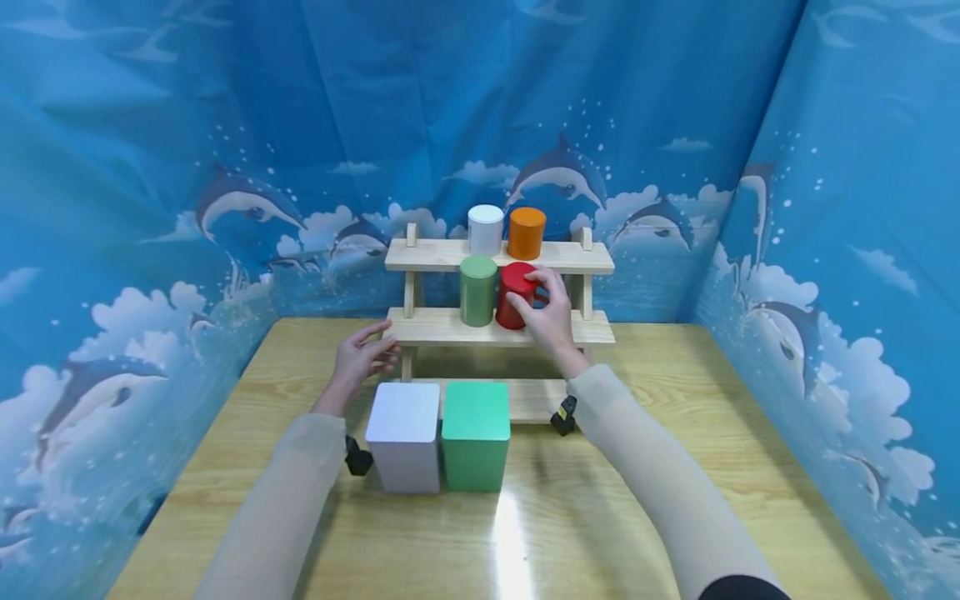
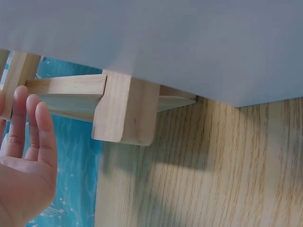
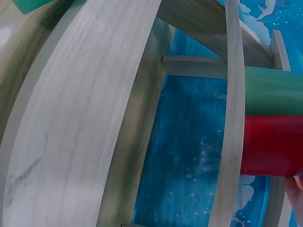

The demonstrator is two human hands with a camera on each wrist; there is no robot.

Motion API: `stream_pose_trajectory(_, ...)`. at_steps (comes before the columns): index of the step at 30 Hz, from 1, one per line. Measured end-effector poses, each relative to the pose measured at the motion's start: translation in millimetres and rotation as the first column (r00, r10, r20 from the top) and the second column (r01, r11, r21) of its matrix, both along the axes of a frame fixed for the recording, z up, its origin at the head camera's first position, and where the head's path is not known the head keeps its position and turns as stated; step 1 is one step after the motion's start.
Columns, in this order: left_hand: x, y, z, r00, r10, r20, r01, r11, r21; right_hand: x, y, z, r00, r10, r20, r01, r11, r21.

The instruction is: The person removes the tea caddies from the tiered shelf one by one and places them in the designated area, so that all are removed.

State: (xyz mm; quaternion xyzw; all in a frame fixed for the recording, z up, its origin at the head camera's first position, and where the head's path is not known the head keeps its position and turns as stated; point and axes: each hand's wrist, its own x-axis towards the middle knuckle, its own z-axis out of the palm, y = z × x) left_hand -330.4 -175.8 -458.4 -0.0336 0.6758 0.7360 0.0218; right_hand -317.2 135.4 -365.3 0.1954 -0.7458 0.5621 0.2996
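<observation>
Two boxes (image 1: 405,437) sit on the worktop (image 1: 420,550). The left hand (image 1: 362,354), fingers loose, is by the stand's (image 1: 408,292) left end. The right hand (image 1: 553,315) pinches a red mug (image 1: 509,316) on the middle shelf (image 1: 429,322), beside a green cup (image 1: 477,292).

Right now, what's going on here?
A person's right hand holds the red mug on the middle tier of a three-tier wooden rack, beside a green cylinder. The left hand is at that tier's left end. A white cylinder and an orange cylinder stand on the top tier; a pale grey box and a green box stand before the rack.
</observation>
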Motion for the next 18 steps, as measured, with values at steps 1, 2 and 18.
stream_pose_trajectory(1,-0.1,0,-0.2,1.0,-0.001,0.0,0.001,1.0,0.001,1.7,1,0.7,1.0,0.0,-0.007,0.0,1.0,0.002)
stream_pose_trajectory(2,-0.4,0,-0.4,1.0,-0.001,-0.001,0.001,1.0,0.001,3.3,1,1.1,1.0,0.001,-0.011,-0.001,1.0,0.001)
stream_pose_trajectory(18,-2.9,0,-4.9,1.0,-0.001,-0.018,0.001,1.0,0.016,20.0,16,-4.8,0.999,0.024,-0.039,-0.025,1.0,-0.008)
